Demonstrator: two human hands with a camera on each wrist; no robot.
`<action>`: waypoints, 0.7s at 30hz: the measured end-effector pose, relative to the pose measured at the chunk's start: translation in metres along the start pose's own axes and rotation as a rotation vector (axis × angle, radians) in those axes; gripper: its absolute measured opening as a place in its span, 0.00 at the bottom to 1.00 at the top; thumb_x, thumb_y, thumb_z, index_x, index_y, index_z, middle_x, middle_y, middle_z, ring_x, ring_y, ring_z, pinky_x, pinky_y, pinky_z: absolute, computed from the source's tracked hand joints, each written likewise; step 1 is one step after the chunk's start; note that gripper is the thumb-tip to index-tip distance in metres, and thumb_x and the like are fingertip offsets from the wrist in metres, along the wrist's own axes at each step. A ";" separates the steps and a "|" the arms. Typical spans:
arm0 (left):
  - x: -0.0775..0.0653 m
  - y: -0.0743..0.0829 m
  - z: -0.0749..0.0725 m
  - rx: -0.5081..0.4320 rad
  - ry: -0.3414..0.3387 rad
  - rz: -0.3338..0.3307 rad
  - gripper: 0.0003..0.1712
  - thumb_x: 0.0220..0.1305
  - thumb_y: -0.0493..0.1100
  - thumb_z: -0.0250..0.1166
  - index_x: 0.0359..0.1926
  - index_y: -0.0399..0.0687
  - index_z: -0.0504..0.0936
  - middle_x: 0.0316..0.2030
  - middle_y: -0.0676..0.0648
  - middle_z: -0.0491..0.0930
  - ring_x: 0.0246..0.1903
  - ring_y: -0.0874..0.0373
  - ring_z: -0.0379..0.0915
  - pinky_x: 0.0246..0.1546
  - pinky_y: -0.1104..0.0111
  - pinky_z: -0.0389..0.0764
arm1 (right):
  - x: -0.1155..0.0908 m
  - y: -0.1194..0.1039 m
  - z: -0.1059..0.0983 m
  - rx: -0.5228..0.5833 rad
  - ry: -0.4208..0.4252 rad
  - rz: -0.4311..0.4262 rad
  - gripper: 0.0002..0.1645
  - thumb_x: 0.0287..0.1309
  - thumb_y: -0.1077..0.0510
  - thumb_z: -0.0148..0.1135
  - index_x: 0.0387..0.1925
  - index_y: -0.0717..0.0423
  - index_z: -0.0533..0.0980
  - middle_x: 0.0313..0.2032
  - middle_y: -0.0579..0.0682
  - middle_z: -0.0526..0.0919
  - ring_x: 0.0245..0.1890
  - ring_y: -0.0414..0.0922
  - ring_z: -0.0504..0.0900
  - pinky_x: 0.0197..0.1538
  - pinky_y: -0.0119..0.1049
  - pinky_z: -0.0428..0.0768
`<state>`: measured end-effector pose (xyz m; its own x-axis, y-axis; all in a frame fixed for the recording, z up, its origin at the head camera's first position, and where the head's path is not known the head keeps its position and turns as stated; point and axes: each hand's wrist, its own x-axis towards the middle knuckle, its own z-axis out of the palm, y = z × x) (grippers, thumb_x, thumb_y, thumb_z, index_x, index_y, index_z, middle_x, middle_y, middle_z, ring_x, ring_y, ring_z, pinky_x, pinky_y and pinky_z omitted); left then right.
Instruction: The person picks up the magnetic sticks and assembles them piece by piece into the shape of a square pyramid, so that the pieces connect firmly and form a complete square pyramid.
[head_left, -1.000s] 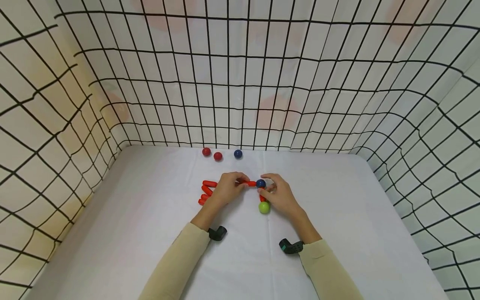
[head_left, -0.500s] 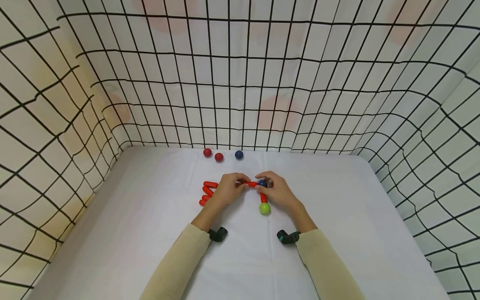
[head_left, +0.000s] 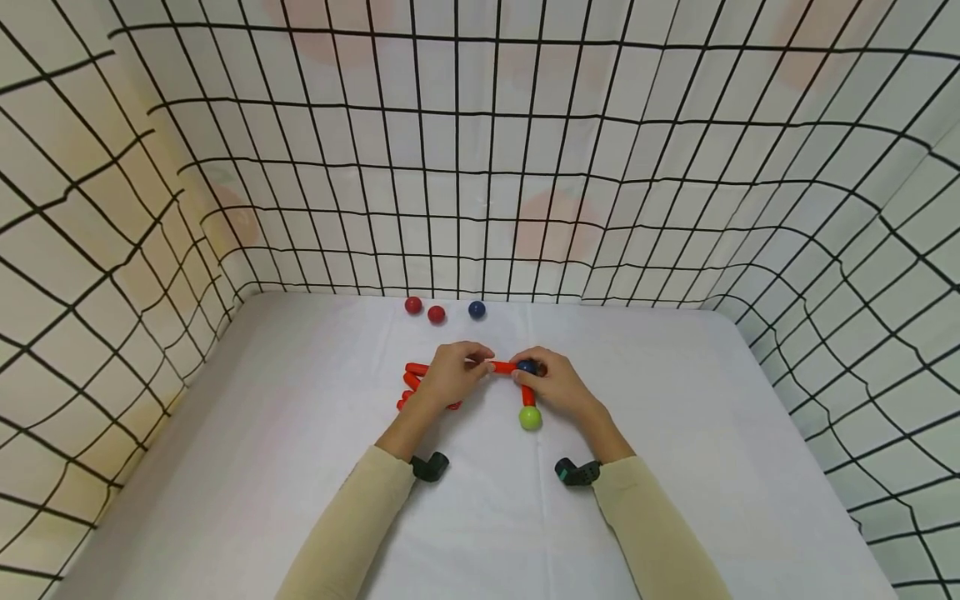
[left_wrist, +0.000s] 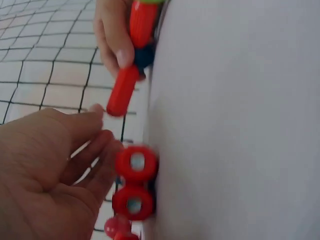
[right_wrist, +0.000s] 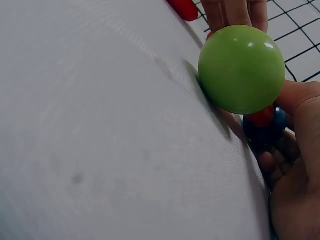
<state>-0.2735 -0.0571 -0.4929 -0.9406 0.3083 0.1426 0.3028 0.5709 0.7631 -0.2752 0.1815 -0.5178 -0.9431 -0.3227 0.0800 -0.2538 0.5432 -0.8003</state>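
My right hand (head_left: 558, 385) grips a dark blue ball (head_left: 527, 367) between thumb and fingers. Two red magnetic rods join at that ball: one rod (head_left: 504, 367) points left, the other (head_left: 528, 396) runs toward me and ends in a lime green ball (head_left: 530, 418). In the right wrist view the green ball (right_wrist: 242, 70) hides part of the rod behind it. My left hand (head_left: 450, 375) is beside the free end of the left-pointing rod. The left wrist view shows a small gap between its thumb and that rod (left_wrist: 122, 92), with the fingers loosely bent and holding nothing.
Several loose red rods (head_left: 417, 368) lie under and left of my left hand, partly covered by it; the left wrist view shows pale round ends on two rods (left_wrist: 136, 164). Two red balls (head_left: 437, 315) and a blue ball (head_left: 477, 310) sit by the black wire grid (head_left: 491, 208).
The right hand's fingers have come round the blue ball, which moved slightly right. My left hand has let go of the rod's end and drawn slightly left.
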 end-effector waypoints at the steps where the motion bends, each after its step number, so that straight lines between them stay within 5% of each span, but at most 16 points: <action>1: 0.001 -0.001 -0.004 -0.005 0.011 -0.010 0.13 0.69 0.44 0.69 0.53 0.48 0.88 0.47 0.49 0.88 0.50 0.54 0.84 0.57 0.61 0.84 | 0.000 0.000 -0.001 0.000 0.002 0.003 0.14 0.66 0.49 0.69 0.51 0.43 0.83 0.50 0.47 0.84 0.47 0.48 0.75 0.52 0.41 0.73; 12: 0.012 -0.026 -0.062 0.018 0.112 -0.118 0.20 0.70 0.45 0.68 0.60 0.45 0.83 0.57 0.42 0.83 0.57 0.44 0.81 0.61 0.53 0.82 | -0.003 0.003 -0.002 0.011 0.022 0.002 0.14 0.66 0.50 0.69 0.52 0.44 0.84 0.44 0.48 0.83 0.40 0.48 0.74 0.43 0.39 0.74; 18: 0.025 -0.052 -0.085 0.150 0.189 -0.091 0.22 0.70 0.41 0.66 0.63 0.40 0.80 0.68 0.38 0.73 0.70 0.40 0.66 0.73 0.48 0.68 | -0.004 0.002 -0.001 0.012 0.028 0.011 0.15 0.66 0.51 0.69 0.53 0.46 0.83 0.44 0.49 0.83 0.39 0.47 0.74 0.42 0.36 0.74; 21: 0.031 -0.062 -0.093 0.213 0.171 -0.094 0.27 0.69 0.39 0.65 0.68 0.40 0.75 0.73 0.36 0.67 0.74 0.36 0.59 0.76 0.45 0.62 | -0.005 0.001 -0.001 0.008 0.034 0.014 0.16 0.66 0.51 0.69 0.53 0.47 0.83 0.45 0.50 0.83 0.39 0.47 0.74 0.42 0.36 0.74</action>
<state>-0.3361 -0.1538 -0.4771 -0.9728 0.1241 0.1955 0.2216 0.7437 0.6308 -0.2707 0.1841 -0.5182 -0.9532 -0.2889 0.0885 -0.2389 0.5412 -0.8063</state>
